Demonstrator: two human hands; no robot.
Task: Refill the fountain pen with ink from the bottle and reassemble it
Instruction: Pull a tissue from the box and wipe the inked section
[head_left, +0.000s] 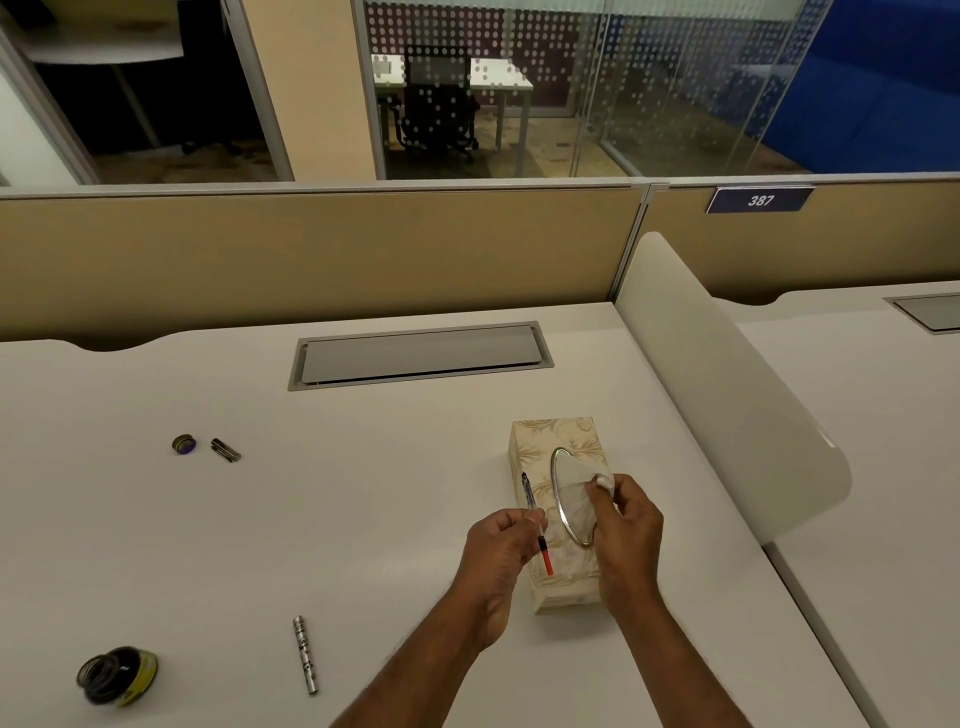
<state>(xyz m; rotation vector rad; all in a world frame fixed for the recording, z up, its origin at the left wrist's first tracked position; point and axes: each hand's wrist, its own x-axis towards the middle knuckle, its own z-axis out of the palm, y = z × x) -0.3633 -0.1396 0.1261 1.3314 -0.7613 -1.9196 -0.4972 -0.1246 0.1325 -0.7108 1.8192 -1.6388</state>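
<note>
The left hand (501, 540) pinches the pen's inner section (535, 519) between thumb and fingertips, nib end up and away, the red converter end down toward the wrist. The right hand (626, 525) has its fingers closed on a tissue (602, 480) at the mouth of the tissue box (563, 587), probably pulling it out to wipe ink off the nib. Holding the section over the box and not the bare desk (363, 493) looks deliberate: any drip would land on the box or tissue.

The box lies flat just beneath both hands, its oval opening up, within easy reach for that reason.

The ink bottle (117, 675) stands open at the near left, well apart from the hands, likely so it cannot be knocked. The barrel (305, 654) lies on the desk between bottle and hands, waiting to be screwed back on. Far left, the bottle cap (183, 444) and the pen cap (225, 450) rest just beside each other, parked out of the way.

Judging by this, filling seems done; wiping comes before reassembly.
</note>
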